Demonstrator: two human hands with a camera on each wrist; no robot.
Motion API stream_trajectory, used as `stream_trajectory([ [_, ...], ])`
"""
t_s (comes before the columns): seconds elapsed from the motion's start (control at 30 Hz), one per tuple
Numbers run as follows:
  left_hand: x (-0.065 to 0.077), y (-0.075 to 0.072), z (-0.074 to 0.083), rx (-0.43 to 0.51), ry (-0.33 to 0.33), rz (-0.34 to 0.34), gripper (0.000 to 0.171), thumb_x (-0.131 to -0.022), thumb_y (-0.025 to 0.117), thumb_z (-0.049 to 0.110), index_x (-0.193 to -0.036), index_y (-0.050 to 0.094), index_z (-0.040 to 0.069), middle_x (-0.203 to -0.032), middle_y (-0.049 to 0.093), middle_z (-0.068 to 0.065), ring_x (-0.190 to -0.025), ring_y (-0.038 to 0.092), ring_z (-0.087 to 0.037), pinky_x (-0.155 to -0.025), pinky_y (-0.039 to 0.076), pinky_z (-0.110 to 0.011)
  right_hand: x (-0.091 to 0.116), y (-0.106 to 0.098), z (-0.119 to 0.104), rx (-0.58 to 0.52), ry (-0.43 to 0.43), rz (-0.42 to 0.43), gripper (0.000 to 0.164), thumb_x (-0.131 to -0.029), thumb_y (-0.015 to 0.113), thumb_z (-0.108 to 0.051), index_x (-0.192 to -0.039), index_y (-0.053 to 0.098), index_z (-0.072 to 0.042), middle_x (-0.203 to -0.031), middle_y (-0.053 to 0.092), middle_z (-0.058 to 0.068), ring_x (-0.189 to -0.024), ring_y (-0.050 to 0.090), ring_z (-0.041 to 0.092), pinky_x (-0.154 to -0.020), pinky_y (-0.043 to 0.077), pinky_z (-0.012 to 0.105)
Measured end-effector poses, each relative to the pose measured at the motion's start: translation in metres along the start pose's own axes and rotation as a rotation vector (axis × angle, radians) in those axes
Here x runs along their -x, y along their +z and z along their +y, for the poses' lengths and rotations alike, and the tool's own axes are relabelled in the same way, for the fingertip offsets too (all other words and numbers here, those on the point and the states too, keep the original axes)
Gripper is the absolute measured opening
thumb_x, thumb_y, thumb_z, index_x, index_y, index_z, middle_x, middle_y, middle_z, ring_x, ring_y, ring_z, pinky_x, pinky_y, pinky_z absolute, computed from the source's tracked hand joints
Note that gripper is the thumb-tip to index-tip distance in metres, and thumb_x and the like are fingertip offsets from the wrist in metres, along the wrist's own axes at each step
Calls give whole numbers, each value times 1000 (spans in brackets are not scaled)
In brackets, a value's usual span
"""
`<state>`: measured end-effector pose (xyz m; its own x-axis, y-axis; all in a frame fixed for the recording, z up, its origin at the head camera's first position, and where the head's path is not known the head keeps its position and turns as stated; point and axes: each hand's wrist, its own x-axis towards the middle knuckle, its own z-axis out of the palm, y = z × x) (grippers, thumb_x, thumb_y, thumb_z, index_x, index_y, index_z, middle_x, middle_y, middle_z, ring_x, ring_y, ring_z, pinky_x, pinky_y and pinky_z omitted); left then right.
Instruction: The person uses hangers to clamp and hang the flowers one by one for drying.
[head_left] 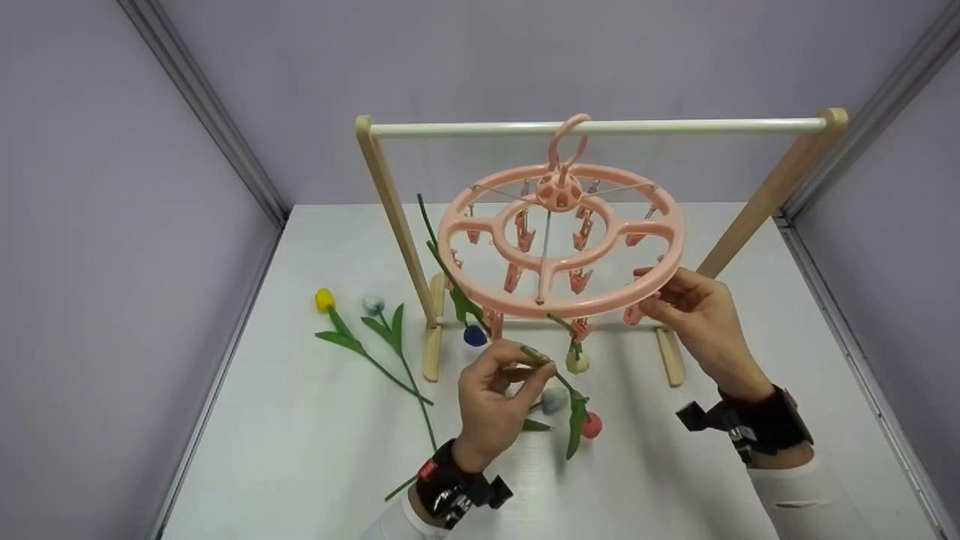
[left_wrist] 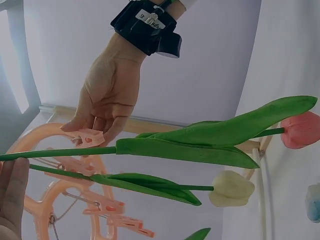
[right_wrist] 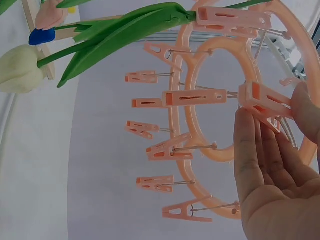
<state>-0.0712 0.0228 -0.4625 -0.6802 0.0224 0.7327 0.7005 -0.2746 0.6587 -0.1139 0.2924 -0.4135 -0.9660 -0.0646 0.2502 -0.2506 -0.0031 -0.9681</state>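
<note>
My left hand pinches the stem end of a pink artificial tulip, whose bloom hangs down to the right. At the right of a round pink clip hanger, my right hand pinches a pink clothespin between thumb and fingers. In the right wrist view, nothing shows in that clothespin's jaws. A cream tulip hangs by its stem from a clothespin at the hanger's front. Farther left, a blue tulip hangs head down from the hanger.
The hanger hooks over the white bar of a rack with wooden posts. On the white table lie a yellow tulip and a pale blue tulip, stems crossing. Another pale bloom lies behind my left hand.
</note>
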Motion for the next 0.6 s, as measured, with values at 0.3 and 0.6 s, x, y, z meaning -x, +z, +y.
stream_trajectory([
  [0.3,-3,2,3,-4,7,-3,15,-89,73,-16,-99,64,-9,-89,64,-24,-89,74,-11,-72,68,-31,12,11,0,-50,-34,-35,36,-94,67,16,-129,62,16,-105,79,9,-92,77,17,-81,66,24],
  [0.6,-9,6,6,-9,58,-42,19,-88,72,-19,-100,64,-8,-90,65,-25,-86,75,-21,-74,68,-33,19,24,0,-25,-32,-45,38,-86,74,19,-123,67,12,-105,80,8,-97,77,16,-82,66,24],
])
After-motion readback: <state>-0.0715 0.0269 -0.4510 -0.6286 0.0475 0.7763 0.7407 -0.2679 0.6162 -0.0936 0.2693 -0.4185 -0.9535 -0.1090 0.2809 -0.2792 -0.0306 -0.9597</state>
